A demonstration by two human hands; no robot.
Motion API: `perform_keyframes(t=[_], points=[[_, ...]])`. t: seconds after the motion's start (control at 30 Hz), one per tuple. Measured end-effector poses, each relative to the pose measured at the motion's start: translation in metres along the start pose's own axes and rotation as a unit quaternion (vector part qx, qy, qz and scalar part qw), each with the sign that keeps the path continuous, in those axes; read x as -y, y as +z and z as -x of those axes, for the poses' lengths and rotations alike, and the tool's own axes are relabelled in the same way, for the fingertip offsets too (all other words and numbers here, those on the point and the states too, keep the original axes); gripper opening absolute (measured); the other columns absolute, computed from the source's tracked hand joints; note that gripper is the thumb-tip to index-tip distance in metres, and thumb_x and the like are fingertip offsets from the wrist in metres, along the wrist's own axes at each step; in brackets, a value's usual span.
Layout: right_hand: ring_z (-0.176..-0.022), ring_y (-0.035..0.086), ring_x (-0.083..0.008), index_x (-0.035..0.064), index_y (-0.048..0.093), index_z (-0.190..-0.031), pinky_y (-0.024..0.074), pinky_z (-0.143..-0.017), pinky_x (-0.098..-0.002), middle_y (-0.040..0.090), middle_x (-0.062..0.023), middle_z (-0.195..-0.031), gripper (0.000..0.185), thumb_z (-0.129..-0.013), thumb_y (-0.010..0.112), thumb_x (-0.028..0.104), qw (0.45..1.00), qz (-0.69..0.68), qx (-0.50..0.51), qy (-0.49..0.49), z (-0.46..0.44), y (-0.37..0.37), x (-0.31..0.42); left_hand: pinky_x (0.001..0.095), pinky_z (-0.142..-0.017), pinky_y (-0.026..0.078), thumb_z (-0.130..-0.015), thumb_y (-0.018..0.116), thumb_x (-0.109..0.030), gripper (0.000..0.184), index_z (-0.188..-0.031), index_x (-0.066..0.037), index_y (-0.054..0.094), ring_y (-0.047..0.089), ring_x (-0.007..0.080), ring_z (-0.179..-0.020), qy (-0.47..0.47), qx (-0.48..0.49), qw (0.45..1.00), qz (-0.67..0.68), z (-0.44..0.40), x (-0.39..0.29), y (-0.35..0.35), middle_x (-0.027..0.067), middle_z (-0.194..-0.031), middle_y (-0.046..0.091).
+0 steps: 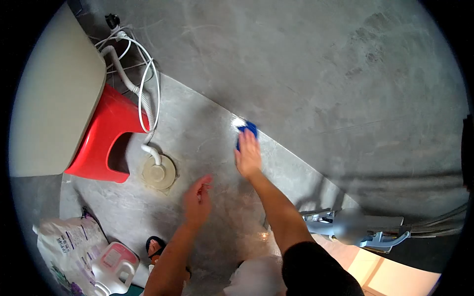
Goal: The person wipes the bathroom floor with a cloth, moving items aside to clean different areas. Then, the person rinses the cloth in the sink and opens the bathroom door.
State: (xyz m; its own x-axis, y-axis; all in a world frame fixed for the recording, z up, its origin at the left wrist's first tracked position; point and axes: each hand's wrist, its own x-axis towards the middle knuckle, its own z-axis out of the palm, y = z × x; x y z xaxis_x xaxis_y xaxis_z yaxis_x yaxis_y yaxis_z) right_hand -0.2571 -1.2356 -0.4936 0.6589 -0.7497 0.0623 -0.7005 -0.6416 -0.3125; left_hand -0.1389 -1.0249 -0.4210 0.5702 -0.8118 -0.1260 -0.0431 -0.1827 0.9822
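My right hand (249, 157) reaches forward and presses a blue cloth (249, 129) against the grey surface, right at the seam where floor and wall meet. Its fingers lie stretched over the cloth, hiding part of it. A bright wet-looking glare shows beside the cloth. Lower and to the left, my left hand (198, 200) hovers over the floor (217, 167) with fingers loosely bent and a little blurred. Nothing shows in it. Nearest to this hand is a round beige drain cover (159, 172), with a grey hose running into it.
A red plastic stool (101, 143) stands at the left, under a large pale appliance (57, 93). White cables (157, 93) hang beside the hose. A printed bag (69, 241) and a white jug (114, 269) sit lower left. A blue-grey metal fixture (353, 228) is at right.
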Motion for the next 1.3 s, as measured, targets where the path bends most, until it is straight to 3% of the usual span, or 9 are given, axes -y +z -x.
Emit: perform_keyframes(t=[0.07, 0.2, 0.4, 0.53, 0.67, 0.87, 1.03, 1.17, 1.3], points=[[-0.146, 0.018, -0.0374, 0.0026, 0.024, -0.151, 0.0171, -0.117, -0.0528, 0.019, -0.0216, -0.158, 0.071, -0.092, 0.054, 0.028, 0.999, 0.008, 0.031, 0.034, 0.07, -0.01, -0.007, 0.0284, -0.08, 0.053, -0.096, 0.046, 0.002, 0.034, -0.127, -0.005, 0.059, 0.067, 0.0178, -0.097, 0.03, -0.015, 0.999, -0.013, -0.001, 0.0, -0.002, 0.012, -0.116, 0.068], [-0.144, 0.024, -0.0375, 0.0015, 0.029, -0.15, 0.0182, -0.117, -0.0516, 0.023, -0.0209, -0.157, 0.072, -0.089, 0.059, 0.026, 0.981, -0.015, 0.171, -0.088, 0.139, -0.026, 0.041, 0.029, -0.081, 0.053, -0.096, 0.046, 0.002, 0.034, -0.127, -0.005, 0.059, 0.067, 0.0181, -0.097, -0.042, 0.024, 0.998, -0.05, 0.007, -0.005, 0.001, 0.0113, -0.115, 0.068], [-0.145, 0.023, -0.0361, 0.0007, 0.028, -0.149, 0.0196, -0.117, -0.0491, 0.028, -0.0212, -0.154, 0.071, -0.089, 0.059, 0.022, 0.999, -0.011, 0.031, 0.018, 0.05, -0.019, 0.018, 0.0284, -0.08, 0.053, -0.095, 0.046, 0.002, 0.036, -0.127, -0.006, 0.059, 0.067, 0.0177, -0.098, -0.03, 0.027, 0.999, -0.037, 0.013, -0.007, 0.007, 0.01, -0.115, 0.068], [-0.141, 0.027, -0.043, -0.002, 0.029, -0.148, 0.0232, -0.114, -0.0521, 0.031, -0.0251, -0.151, 0.069, -0.09, 0.057, 0.021, 0.988, -0.049, 0.148, -0.021, 0.139, -0.038, 0.037, 0.0285, -0.079, 0.053, -0.094, 0.046, 0.003, 0.038, -0.129, -0.007, 0.057, 0.068, 0.0189, -0.097, -0.022, 0.023, 0.999, -0.034, 0.012, -0.006, 0.011, 0.0099, -0.114, 0.068], [-0.144, 0.024, -0.0386, -0.0011, 0.026, -0.15, 0.0214, -0.116, -0.0506, 0.023, -0.0208, -0.157, 0.074, -0.088, 0.06, 0.022, 0.999, -0.019, 0.042, -0.008, 0.044, -0.011, -0.002, 0.0291, -0.078, 0.054, -0.094, 0.048, 0.003, 0.039, -0.13, -0.008, 0.057, 0.069, 0.0199, -0.096, -0.029, 0.047, 0.997, -0.061, 0.01, -0.013, 0.023, 0.0097, -0.114, 0.068], [-0.142, 0.027, -0.0394, -0.0019, 0.029, -0.147, 0.0234, -0.115, -0.0509, 0.027, -0.0217, -0.155, 0.068, -0.089, 0.059, 0.019, 0.985, -0.048, 0.163, -0.028, 0.143, -0.035, 0.029, 0.0357, -0.087, 0.054, -0.096, 0.047, -0.002, 0.039, -0.134, -0.007, 0.053, 0.065, 0.0246, -0.108, -0.06, 0.098, 0.986, -0.125, -0.001, -0.022, 0.028, 0.0145, -0.122, 0.064], [-0.141, 0.028, -0.0415, -0.0013, 0.029, -0.148, 0.0232, -0.115, -0.051, 0.028, -0.0218, -0.154, 0.07, -0.087, 0.058, 0.014, 0.996, -0.054, 0.07, -0.006, 0.066, -0.039, -0.001, 0.0406, -0.084, 0.052, -0.093, 0.05, -0.009, 0.042, -0.135, -0.008, 0.052, 0.064, 0.0266, -0.1, 0.09, 0.188, 0.893, -0.398, -0.008, 0.006, 0.052, 0.0112, -0.11, 0.065], [-0.142, 0.027, -0.0405, -0.0025, 0.03, -0.147, 0.0241, -0.114, -0.0513, 0.028, -0.0233, -0.154, 0.069, -0.084, 0.056, 0.005, 0.995, -0.065, 0.079, 0.009, 0.132, -0.037, 0.001, 0.0402, -0.078, 0.052, -0.091, 0.05, -0.016, 0.048, -0.137, -0.005, 0.049, 0.063, 0.0241, -0.098, 0.168, 0.191, 0.809, -0.529, -0.035, 0.031, 0.088, 0.0067, -0.108, 0.062], [-0.141, 0.028, -0.0433, -0.0042, 0.029, -0.147, 0.0254, -0.114, -0.0495, 0.026, -0.0252, -0.154, 0.07, -0.083, 0.056, 0.005, 0.995, -0.032, 0.092, -0.007, 0.122, -0.043, -0.01, 0.0405, -0.085, 0.052, -0.086, 0.056, -0.009, 0.062, -0.145, -0.005, 0.036, 0.061, 0.0259, -0.104, 0.119, 0.225, 0.79, -0.558, -0.053, 0.017, 0.108, 0.0086, -0.113, 0.06]])
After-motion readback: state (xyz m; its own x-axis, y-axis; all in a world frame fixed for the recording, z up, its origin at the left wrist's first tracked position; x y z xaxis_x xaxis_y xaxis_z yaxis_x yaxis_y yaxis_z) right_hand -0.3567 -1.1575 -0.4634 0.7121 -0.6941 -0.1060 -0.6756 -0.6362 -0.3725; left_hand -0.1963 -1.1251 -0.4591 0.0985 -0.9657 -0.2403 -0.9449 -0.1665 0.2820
